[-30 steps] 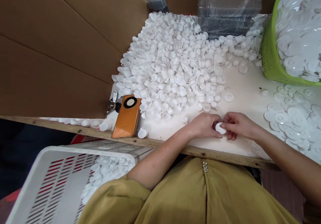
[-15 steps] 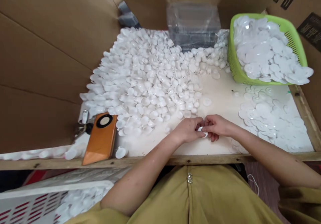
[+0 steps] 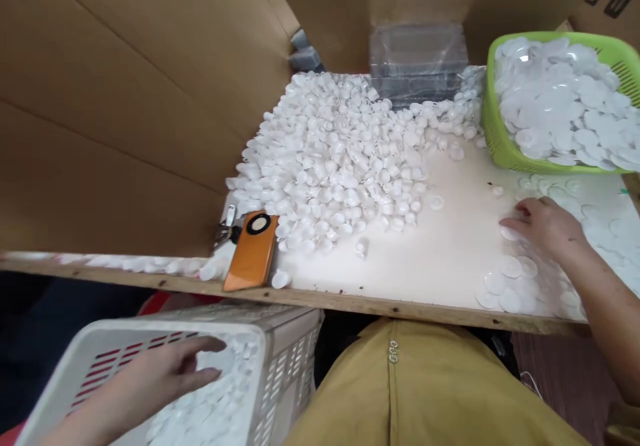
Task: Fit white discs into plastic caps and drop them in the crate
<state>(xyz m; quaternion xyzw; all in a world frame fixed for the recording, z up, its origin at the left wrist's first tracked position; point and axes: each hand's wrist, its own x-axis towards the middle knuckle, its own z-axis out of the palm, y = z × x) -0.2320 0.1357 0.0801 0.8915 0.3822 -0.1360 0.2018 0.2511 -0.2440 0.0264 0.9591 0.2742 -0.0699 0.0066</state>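
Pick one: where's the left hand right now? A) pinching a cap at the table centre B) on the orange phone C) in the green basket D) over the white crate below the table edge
D: the left hand reaches open-fingered over the white crate, above the white parts inside it, while the right hand rests on the flat white discs on the table; the orange phone lies untouched.

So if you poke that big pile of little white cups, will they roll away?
Probably some would. The little white cups are small and rounded, lie loosely heaped every which way, so the pile likely slides and scatters when pushed. They look like thin plastic, so probably very light. A few already sit apart near the orange phone.
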